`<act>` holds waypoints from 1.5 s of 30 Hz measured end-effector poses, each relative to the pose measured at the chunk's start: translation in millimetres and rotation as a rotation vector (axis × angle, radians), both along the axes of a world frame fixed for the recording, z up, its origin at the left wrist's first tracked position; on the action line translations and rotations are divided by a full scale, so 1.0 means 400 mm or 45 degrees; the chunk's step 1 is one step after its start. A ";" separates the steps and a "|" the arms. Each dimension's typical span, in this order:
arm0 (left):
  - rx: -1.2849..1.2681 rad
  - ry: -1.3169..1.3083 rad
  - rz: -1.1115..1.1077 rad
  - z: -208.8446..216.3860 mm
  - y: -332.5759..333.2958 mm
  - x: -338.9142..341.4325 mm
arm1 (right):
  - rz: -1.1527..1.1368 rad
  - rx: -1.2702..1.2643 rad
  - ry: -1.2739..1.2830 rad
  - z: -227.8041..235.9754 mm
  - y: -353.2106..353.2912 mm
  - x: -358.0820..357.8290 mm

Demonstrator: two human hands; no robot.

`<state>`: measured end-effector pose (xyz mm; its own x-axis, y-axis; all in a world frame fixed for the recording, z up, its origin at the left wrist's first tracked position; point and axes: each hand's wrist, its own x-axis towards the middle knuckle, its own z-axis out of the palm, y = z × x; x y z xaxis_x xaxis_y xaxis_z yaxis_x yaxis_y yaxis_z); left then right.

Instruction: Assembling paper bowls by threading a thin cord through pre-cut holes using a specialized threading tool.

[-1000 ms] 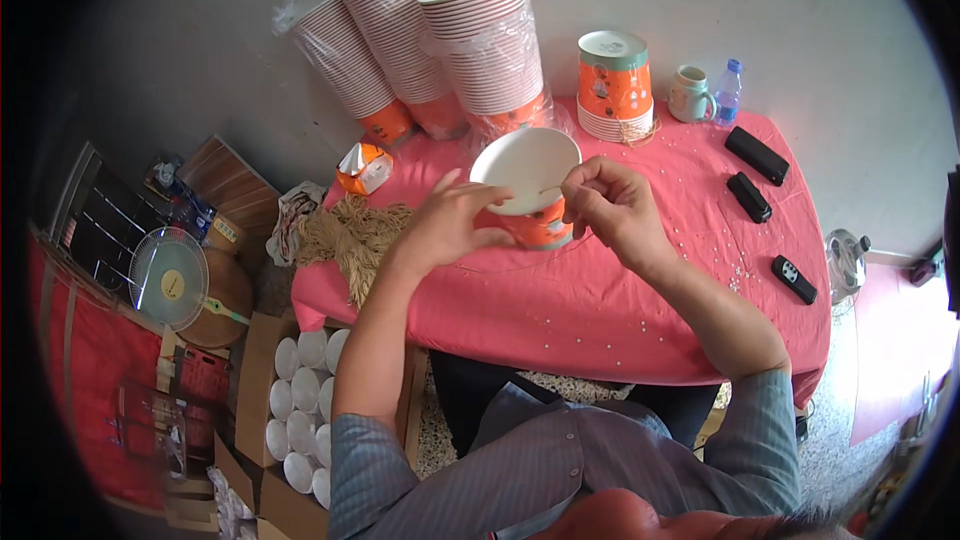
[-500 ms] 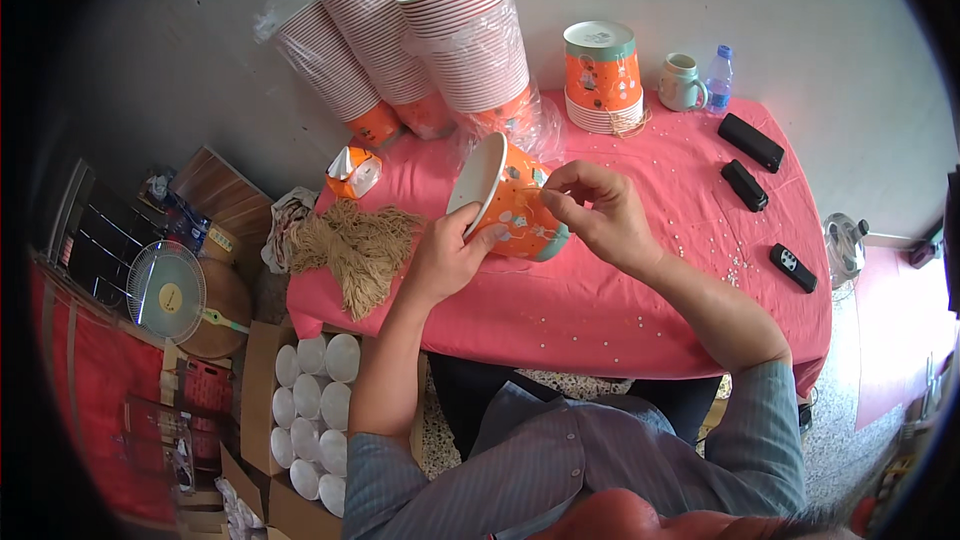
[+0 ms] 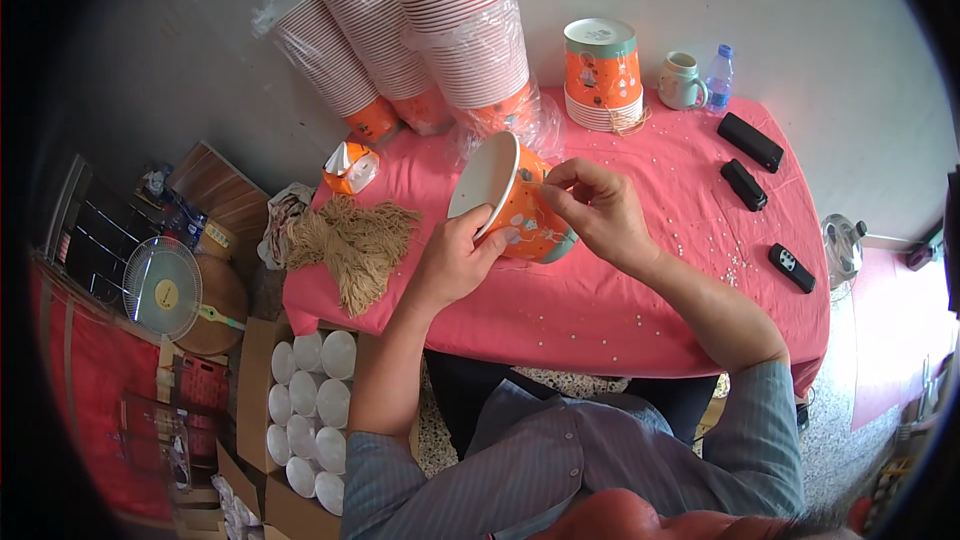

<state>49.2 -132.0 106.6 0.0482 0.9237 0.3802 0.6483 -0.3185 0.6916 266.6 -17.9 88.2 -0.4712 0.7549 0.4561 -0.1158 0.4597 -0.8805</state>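
An orange paper bucket (image 3: 527, 202) with a white inside and a green base band is tilted in front of me, its mouth toward the left. My left hand (image 3: 460, 258) grips it near the rim, thumb on the printed side. At the bucket's right side, my right hand (image 3: 603, 215) is closed in a pinch against the wall; whatever lies between its fingertips is too small to make out. To the left, a bundle of tan strings (image 3: 355, 248) rests on the pink tablecloth (image 3: 480, 315).
Tall stacks of paper buckets (image 3: 465, 50) in plastic stand at the back. Upturned buckets (image 3: 602, 75) with strings, a mug (image 3: 680, 82) and a bottle (image 3: 719, 78) are behind right. Black devices (image 3: 750, 142) lie at right. A carton (image 3: 262, 395) of white cups stands lower left.
The bucket has turned slightly, showing more of its white inside. My left hand has shifted a little to the right with it; my right hand keeps its pinch at nearly the same place.
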 end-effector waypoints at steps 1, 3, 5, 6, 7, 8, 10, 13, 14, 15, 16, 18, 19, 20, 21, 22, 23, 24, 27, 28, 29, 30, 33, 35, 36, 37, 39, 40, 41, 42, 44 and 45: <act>0.009 0.004 -0.011 -0.003 0.001 -0.001 | -0.002 -0.004 -0.007 -0.001 0.000 0.000; 0.004 0.006 -0.017 -0.002 0.001 -0.001 | -0.006 -0.004 -0.007 -0.005 0.003 -0.002; 0.000 0.008 -0.026 0.002 0.001 0.003 | -0.012 -0.005 -0.006 -0.006 0.004 -0.001; -0.005 0.013 -0.025 0.005 0.000 0.006 | -0.017 -0.009 -0.013 -0.006 0.004 -0.001; -0.011 0.018 -0.025 0.009 0.000 0.008 | -0.022 -0.013 -0.021 -0.005 0.003 -0.001; -0.011 0.018 -0.027 0.012 0.000 0.010 | -0.024 -0.014 -0.021 -0.004 0.003 -0.001; -0.063 0.058 0.003 0.019 -0.003 0.010 | -0.034 -0.011 -0.031 0.000 0.002 -0.001; -0.005 0.016 -0.022 0.010 0.003 0.005 | -0.031 -0.022 -0.042 0.002 0.005 0.004; -0.004 0.017 -0.022 0.011 0.004 0.006 | -0.032 -0.020 -0.042 0.002 0.007 0.004; 0.005 0.020 -0.022 0.014 0.003 0.008 | -0.034 -0.015 -0.032 0.001 0.008 0.004; 0.013 0.023 -0.022 0.016 0.003 0.010 | -0.035 -0.009 -0.021 0.000 0.009 0.004; -0.027 0.034 -0.006 0.009 0.003 0.005 | -0.025 -0.025 -0.016 0.002 0.008 0.004; -0.067 0.046 0.011 0.009 0.001 0.004 | -0.012 -0.042 -0.011 0.003 0.007 0.004; -0.067 0.046 0.012 0.011 -0.001 0.005 | -0.011 -0.042 -0.011 0.005 0.005 0.004; -0.073 0.071 0.020 0.019 -0.003 0.009 | -0.024 -0.038 -0.023 0.007 0.005 0.005; -0.078 0.097 0.028 0.024 -0.004 0.013 | -0.036 -0.033 -0.034 0.008 0.005 0.006; -0.077 0.097 0.027 0.025 -0.004 0.015 | -0.038 -0.031 -0.034 0.006 0.007 0.007; -0.084 0.120 0.039 0.027 -0.005 0.018 | -0.006 -0.038 0.012 0.004 0.009 0.006; -0.099 0.230 0.092 0.038 -0.003 0.029 | 0.070 -0.060 0.093 0.011 0.013 0.015; -0.112 0.314 0.130 0.043 -0.001 0.034 | 0.114 -0.079 0.125 0.014 0.012 0.017; -0.108 0.316 0.131 0.051 -0.001 0.043 | 0.115 -0.075 0.127 0.016 0.012 0.016; -0.117 0.402 0.161 0.063 -0.001 0.054 | 0.144 -0.096 0.166 0.018 0.011 0.017; -0.146 0.544 0.200 0.078 0.004 0.077 | 0.204 -0.147 0.214 0.022 0.011 0.020; -0.034 0.511 0.194 0.070 0.009 0.080 | 0.234 -0.179 0.222 0.022 0.013 0.021; 0.099 0.423 0.176 0.061 0.014 0.080 | 0.266 -0.204 0.228 0.019 0.015 0.020; 0.079 0.293 0.204 0.059 0.017 0.076 | 0.298 -0.230 0.233 0.019 0.017 0.020; 0.166 0.262 0.159 0.078 0.013 0.073 | 0.306 -0.220 0.203 0.021 0.021 0.022; 0.226 0.270 0.146 0.077 0.015 0.074 | 0.317 -0.211 0.167 0.020 0.023 0.025; 0.225 0.270 0.139 0.075 0.023 0.077 | 0.310 -0.212 0.169 0.019 0.024 0.029; 0.332 0.297 0.130 0.075 0.029 0.078 | 0.342 -0.212 0.147 0.022 0.023 0.030; 0.440 0.327 0.121 0.081 0.033 0.075 | 0.376 -0.211 0.128 0.024 0.020 0.028; 0.511 0.429 0.102 0.088 0.035 0.071 | 0.386 -0.206 0.148 0.023 0.019 0.027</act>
<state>77.4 -118.0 141.7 0.1635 0.7147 0.6800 0.8468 -0.4553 0.2749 277.3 -10.3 97.4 -0.6370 0.6554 0.4057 -0.3291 0.2447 -0.9120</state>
